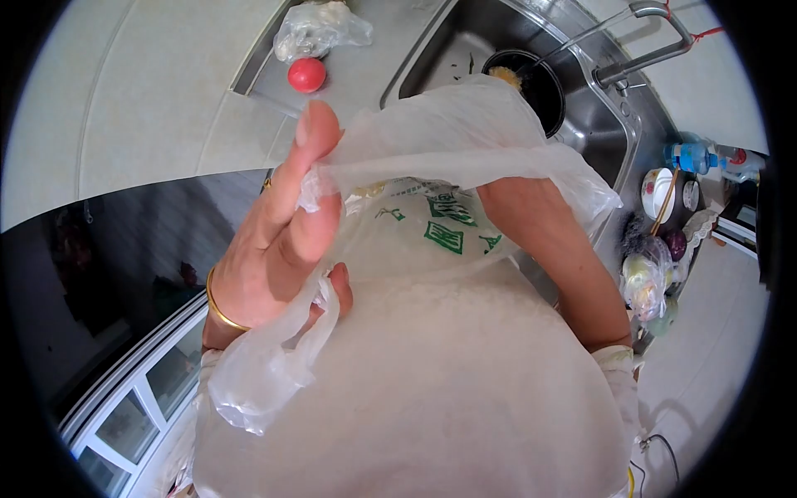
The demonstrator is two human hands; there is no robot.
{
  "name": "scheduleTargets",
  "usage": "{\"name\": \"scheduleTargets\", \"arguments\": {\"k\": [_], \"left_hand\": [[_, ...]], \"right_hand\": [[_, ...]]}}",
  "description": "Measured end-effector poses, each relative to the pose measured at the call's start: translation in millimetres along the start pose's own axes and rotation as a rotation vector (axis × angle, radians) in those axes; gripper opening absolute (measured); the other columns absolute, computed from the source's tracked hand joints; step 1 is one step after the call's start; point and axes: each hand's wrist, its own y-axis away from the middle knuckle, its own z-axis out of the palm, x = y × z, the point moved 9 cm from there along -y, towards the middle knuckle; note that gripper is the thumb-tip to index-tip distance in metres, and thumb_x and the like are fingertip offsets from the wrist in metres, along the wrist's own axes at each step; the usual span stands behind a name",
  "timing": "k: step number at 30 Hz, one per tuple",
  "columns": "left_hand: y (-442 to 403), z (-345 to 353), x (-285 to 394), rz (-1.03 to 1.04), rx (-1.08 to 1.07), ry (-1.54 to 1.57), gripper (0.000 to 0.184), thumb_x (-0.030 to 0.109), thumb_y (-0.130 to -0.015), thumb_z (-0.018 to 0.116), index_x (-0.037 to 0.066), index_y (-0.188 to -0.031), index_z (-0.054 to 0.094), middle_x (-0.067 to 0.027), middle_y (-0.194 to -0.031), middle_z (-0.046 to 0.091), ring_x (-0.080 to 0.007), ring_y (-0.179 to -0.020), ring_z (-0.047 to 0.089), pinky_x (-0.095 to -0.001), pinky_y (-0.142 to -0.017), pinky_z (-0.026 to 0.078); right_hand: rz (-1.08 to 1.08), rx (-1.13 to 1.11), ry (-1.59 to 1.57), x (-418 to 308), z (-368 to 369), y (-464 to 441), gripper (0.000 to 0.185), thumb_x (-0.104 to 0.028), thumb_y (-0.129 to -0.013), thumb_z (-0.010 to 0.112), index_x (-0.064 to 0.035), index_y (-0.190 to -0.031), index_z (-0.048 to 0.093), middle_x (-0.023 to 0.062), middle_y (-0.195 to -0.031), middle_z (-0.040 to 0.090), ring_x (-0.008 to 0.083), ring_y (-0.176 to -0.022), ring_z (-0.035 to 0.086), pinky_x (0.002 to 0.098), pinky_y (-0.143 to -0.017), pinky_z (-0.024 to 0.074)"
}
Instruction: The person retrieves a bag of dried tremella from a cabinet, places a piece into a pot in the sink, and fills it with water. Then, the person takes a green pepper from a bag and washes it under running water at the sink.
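Observation:
A translucent white plastic bag (pixel 465 116) with green printing spans the space between my two hands, its mouth spread open. My left hand (pixel 286 224), with a gold bangle at the wrist, grips the bag's left edge, and one bag handle hangs below its fingers. My right hand (pixel 515 199) reaches inside the bag; its fingers are hidden by the plastic. Through the bag's side the green characters show near my right wrist.
Behind the bag is a steel sink (pixel 598 137) holding a black pot (pixel 544 95) under a faucet (pixel 639 66). A red round item (pixel 306 75) and a knotted clear bag (pixel 320 29) lie on the counter. Bowl (pixel 657 192), chopsticks, bottles and bagged vegetables (pixel 643 282) stand right.

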Motion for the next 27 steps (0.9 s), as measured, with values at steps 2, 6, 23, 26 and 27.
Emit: {"name": "scheduleTargets", "arguments": {"k": [2, 6, 23, 26, 27], "left_hand": [[-2.6, 3.6, 1.1, -0.014, -0.013, -0.047, 0.094, -0.005, -0.067, 0.047, 0.017, -0.141, -0.008, -0.01, -0.146, -0.016, -0.0175, -0.125, 0.024, -0.0216, -0.095, 0.024], [-5.6, 5.2, -0.8, -0.01, -0.108, -0.097, 0.093, -0.006, -0.067, 0.045, 0.016, -0.141, -0.008, -0.0081, -0.146, -0.015, -0.0162, -0.125, 0.024, -0.0212, -0.093, 0.026], [-13.4, 4.4, -24.0, 0.242, 0.202, 0.064, 0.062, -0.012, -0.07, 0.058, 0.0, -0.127, 0.037, -0.027, -0.137, 0.024, -0.0445, -0.121, 0.034, -0.0439, -0.097, 0.032], [-32.3, 6.0, -26.6, -0.001, 0.068, 0.215, 0.058, -0.011, -0.067, 0.058, -0.003, -0.121, 0.041, -0.0262, -0.137, 0.026, -0.0431, -0.117, 0.039, -0.0428, -0.093, 0.037], [-33.0, 7.7, -23.8, 0.0, 0.029, 0.142, 0.057, -0.011, -0.064, 0.059, -0.004, -0.118, 0.042, -0.0265, -0.137, 0.026, -0.0425, -0.116, 0.041, -0.0424, -0.092, 0.038]], "right_hand": [[0.03, -0.021, -0.024, 1.6, 3.7, -2.6, 0.018, -0.012, -0.081, 0.046, -0.0025, -0.089, 0.058, 0.0162, -0.085, 0.059, 0.0328, -0.077, 0.058, 0.0406, -0.065, 0.0466], [0.066, -0.095, -0.078, -0.9, 15.3, -6.5, 0.019, -0.011, -0.08, 0.046, -0.0029, -0.093, 0.058, 0.0162, -0.089, 0.058, 0.0323, -0.082, 0.057, 0.0402, -0.069, 0.0457], [-0.083, -0.315, -0.384, -53.3, 149.5, -72.1, 0.018, -0.011, -0.08, 0.048, -0.0038, -0.091, 0.06, 0.0155, -0.091, 0.059, 0.0323, -0.087, 0.056, 0.0405, -0.074, 0.0447], [-0.087, -0.296, -0.344, -54.5, 177.8, -80.1, 0.018, -0.012, -0.08, 0.048, -0.004, -0.091, 0.06, 0.0154, -0.091, 0.059, 0.0323, -0.088, 0.056, 0.0406, -0.075, 0.0445], [-0.092, -0.291, -0.335, -55.4, 182.8, -80.5, 0.018, -0.012, -0.08, 0.049, -0.004, -0.091, 0.06, 0.0153, -0.091, 0.059, 0.0323, -0.088, 0.056, 0.0406, -0.076, 0.0444]]}}
